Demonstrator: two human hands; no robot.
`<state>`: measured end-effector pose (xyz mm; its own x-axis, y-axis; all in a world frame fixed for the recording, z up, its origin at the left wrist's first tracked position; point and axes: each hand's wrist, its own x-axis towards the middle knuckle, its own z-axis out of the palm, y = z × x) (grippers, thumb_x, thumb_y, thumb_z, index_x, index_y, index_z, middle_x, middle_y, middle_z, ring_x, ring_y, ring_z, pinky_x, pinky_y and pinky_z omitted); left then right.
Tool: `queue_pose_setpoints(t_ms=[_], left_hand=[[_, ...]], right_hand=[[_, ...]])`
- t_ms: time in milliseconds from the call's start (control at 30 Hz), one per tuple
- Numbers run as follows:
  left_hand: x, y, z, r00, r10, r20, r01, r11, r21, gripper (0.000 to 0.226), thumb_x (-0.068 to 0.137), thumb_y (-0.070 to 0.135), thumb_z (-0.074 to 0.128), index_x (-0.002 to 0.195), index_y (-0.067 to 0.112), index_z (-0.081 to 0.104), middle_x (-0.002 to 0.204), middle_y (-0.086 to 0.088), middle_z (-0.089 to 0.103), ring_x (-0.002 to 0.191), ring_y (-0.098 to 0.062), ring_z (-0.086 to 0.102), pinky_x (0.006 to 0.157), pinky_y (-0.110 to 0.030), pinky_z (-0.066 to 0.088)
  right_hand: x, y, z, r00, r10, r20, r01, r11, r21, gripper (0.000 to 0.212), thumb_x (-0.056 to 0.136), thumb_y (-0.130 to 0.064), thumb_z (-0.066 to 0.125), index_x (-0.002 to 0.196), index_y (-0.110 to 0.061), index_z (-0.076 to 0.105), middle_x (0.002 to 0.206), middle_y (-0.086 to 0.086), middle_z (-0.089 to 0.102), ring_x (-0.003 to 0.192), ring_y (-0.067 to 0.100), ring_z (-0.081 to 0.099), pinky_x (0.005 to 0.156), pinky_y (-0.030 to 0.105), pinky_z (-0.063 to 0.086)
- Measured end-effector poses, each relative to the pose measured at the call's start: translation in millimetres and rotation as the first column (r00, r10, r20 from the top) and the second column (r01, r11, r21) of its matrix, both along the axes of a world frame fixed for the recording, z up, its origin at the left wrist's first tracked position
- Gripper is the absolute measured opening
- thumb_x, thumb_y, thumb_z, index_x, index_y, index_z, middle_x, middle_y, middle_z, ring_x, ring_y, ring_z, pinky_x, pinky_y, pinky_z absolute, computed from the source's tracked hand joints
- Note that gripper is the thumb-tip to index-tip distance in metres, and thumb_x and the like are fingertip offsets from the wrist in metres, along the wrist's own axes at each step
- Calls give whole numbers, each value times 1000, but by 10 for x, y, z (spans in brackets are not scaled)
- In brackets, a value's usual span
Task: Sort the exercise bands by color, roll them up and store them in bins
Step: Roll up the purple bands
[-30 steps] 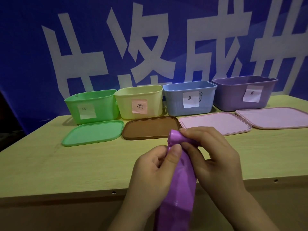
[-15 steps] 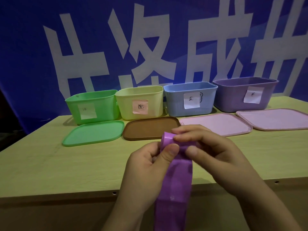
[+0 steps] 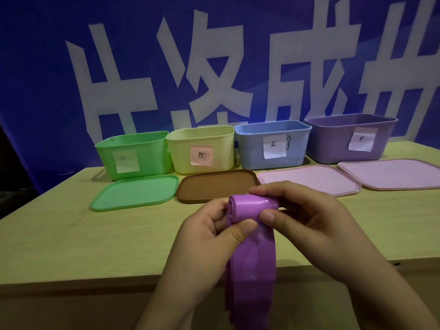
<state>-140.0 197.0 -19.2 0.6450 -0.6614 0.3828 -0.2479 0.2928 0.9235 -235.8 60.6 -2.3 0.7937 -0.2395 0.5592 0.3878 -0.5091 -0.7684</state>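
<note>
Purple band (image 3: 252,253) was held above near edge of worktop (image 3: 71,234), top end wound into small roll, long tail hanging below frame. Left hand (image 3: 207,236) pinched roll's end and band beneath with thumb; right hand (image 3: 307,217) gripped roll, fingers over top, thumb in front. Band looked light, thin, limp, smooth, likely springy: roll probably unwinds if grip loosens. Best hold: both roll ends, tail taut. Purple bin (image 3: 352,139) stood open at far right.
</note>
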Motion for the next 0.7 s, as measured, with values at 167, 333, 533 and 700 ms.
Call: queue_pose_setpoints(t_ms=[167,333,533,700], left_hand=[[145,25,19,942,-205,-265,208,978,-19,79,44,23,93,112,3,58,93,-20,73,77,-28,71,59,-30,57],[88,-62,-90,968,-167,-187,162,986,-43,39,60,27,79,99,21,75,99,-6,74,91,-15,68,73,-24,54],[27,-127,-110,995,-42,-90,44,999,22,29,69,36,70,97,33,74,100,-2,74,97,-19,68,91,-42,51],[30,-81,-75,988,-103,-113,109,993,42,26,73,26,67,97,33,74,100,-3,74,94,-19,70,79,-31,56]], right_hand=[[-8,12,-16,998,33,60,-36,998,51,27,72,-25,62,98,-26,68,98,-14,69,95,3,65,78,13,50],[5,27,-2,990,1,138,-12,997,79,26,72,-22,63,97,-26,68,98,-14,69,95,3,64,75,12,50],[59,17,-56,967,-77,244,73,997,25,28,76,-13,65,99,-29,66,102,-12,67,101,7,63,80,15,51],[83,23,-90,934,-148,326,172,984,-44,33,75,-8,65,100,-30,63,100,-14,67,100,2,62,81,12,49]])
